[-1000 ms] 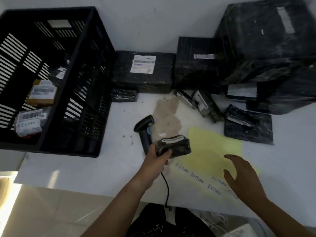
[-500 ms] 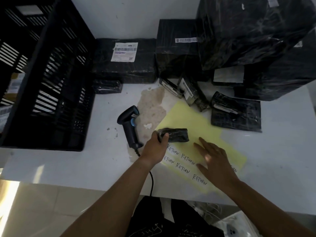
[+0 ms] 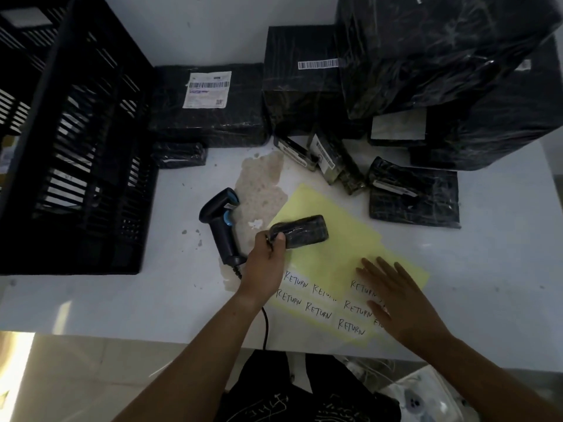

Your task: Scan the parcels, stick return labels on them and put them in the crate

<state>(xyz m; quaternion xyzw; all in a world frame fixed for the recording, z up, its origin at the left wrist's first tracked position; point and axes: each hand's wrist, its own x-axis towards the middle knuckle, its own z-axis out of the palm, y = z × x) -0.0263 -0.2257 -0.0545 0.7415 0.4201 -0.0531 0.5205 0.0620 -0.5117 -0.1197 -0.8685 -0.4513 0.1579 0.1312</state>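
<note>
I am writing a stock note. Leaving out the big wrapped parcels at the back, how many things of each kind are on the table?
Small black parcels: 5 (one held in the left hand)
Barcode scanner: 1
Yellow label sheet: 1
Black crate: 1
Total: 8

What the table view does not show in full

The crate (image 3: 76, 147) at the left edge of the table (image 3: 487, 284) is cut by the picture's left and top sides, and its inside is mostly hidden. The right hand (image 3: 402, 303) covers part of the handwriting on the yellow sheet (image 3: 335, 254) near the front edge. The left hand (image 3: 265, 263) hides one end of the small parcel (image 3: 304, 231). The print on the shipping label (image 3: 207, 89) is too small to read.
</note>
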